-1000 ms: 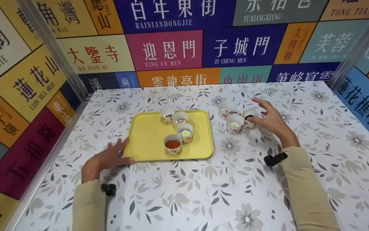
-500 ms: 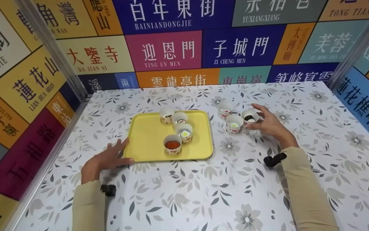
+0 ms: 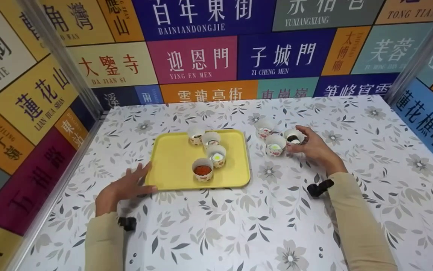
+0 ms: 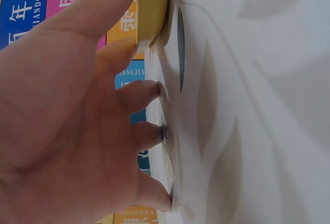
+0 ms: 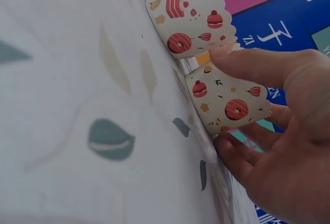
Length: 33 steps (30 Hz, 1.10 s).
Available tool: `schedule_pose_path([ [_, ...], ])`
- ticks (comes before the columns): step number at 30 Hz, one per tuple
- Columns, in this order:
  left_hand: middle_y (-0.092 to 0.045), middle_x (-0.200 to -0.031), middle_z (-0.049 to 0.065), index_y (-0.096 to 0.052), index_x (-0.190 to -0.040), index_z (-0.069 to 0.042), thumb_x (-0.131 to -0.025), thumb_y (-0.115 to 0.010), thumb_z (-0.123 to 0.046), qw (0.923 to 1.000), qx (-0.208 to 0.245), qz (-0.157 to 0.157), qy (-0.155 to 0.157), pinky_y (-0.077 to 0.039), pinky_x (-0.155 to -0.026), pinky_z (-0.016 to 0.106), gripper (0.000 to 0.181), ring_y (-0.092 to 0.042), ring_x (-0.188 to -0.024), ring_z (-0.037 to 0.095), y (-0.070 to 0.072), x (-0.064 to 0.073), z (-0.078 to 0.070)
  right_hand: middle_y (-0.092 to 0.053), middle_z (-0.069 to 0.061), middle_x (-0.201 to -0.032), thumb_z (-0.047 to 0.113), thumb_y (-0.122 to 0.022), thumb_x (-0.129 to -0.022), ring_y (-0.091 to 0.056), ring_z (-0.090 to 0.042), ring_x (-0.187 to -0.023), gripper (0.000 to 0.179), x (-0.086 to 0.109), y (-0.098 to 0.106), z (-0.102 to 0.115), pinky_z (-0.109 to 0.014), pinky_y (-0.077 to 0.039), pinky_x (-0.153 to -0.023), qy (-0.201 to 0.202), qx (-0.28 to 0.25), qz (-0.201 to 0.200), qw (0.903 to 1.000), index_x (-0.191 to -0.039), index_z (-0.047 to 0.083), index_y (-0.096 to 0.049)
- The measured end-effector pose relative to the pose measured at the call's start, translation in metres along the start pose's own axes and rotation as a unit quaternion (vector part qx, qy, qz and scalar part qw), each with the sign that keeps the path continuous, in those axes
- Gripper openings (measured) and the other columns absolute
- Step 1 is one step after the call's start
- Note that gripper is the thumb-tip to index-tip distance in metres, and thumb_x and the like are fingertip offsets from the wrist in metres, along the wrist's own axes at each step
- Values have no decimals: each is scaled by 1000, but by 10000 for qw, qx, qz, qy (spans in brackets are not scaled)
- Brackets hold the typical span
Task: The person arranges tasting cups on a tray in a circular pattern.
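My right hand (image 3: 316,148) has its thumb and fingers around a paper baking cup (image 3: 292,140) with dark and white contents. In the right wrist view the thumb lies on the near side of this printed cup (image 5: 227,100), with fingers on its far side. Right beside it stand a paper cup with a white and yellow-green filling (image 3: 275,146) and another paper cup (image 3: 264,130). My left hand (image 3: 124,186), fingers spread, touches the left edge of the yellow tray (image 3: 173,162). In the left wrist view its thumb and index finger meet the tray's corner (image 4: 152,12).
Several paper cups stand on the tray's right half: a cup with red filling (image 3: 202,171), one with a white and yellow filling (image 3: 216,157), and others (image 3: 211,140) behind. A floral cloth (image 3: 216,233) covers the table. Sign-printed panels (image 3: 193,58) enclose its back and sides.
My right hand has come down and drawn its thumb and fingers in around the cup with dark contents. My left hand, the tray and the other cups have stayed in place.
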<state>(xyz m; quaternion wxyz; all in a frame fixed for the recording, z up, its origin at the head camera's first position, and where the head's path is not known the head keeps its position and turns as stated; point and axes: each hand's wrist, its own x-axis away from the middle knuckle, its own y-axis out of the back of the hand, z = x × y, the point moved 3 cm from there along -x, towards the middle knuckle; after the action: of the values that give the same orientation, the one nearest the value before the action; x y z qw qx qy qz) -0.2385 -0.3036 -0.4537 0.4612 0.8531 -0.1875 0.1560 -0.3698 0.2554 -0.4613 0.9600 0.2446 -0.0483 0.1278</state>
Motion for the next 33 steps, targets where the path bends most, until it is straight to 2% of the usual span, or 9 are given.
schedule_pose_path([
  [6, 12, -169, 12, -1, -162, -31, -87, -64, -64, 10000, -6, 12, 57, 6, -115, 76, 103, 21, -151, 45, 0, 1, -1, -22, -21, -165, 16, -77, -87, -32, -40, -147, 100, -1, -2, 2, -52, -29, -122, -87, 128, -153, 9998, -162, 9, -10],
  [16, 14, -170, 5, 0, -160, -38, -87, -65, -63, 9994, 180, 22, 296, 10, -114, 75, 101, 23, -152, 41, -1, 1, -1, -44, -25, -151, 7, -76, -86, -41, -38, -141, 90, -4, -4, 2, -49, -30, -122, 48, 145, -393, 9991, -158, 4, -23],
  [21, 14, -170, 3, -1, -160, -38, -86, -66, -63, 9992, 282, 17, 277, 12, -114, 74, 102, 24, -152, 39, -1, 1, 0, -46, -24, -150, 11, -77, -85, -46, -38, -137, 88, -4, -3, 1, -50, -34, -119, -4, 341, -566, 9978, -157, 5, -28],
  [33, 14, -170, 3, 0, -160, -37, -86, -66, -63, 9992, 289, 72, 279, 9, -115, 75, 103, 24, -153, 39, -1, 0, 1, -46, -23, -150, 17, -76, -89, -46, -36, -136, 80, 0, 0, 7, -49, -37, -117, -179, 285, -837, 9959, -155, 5, -32],
])
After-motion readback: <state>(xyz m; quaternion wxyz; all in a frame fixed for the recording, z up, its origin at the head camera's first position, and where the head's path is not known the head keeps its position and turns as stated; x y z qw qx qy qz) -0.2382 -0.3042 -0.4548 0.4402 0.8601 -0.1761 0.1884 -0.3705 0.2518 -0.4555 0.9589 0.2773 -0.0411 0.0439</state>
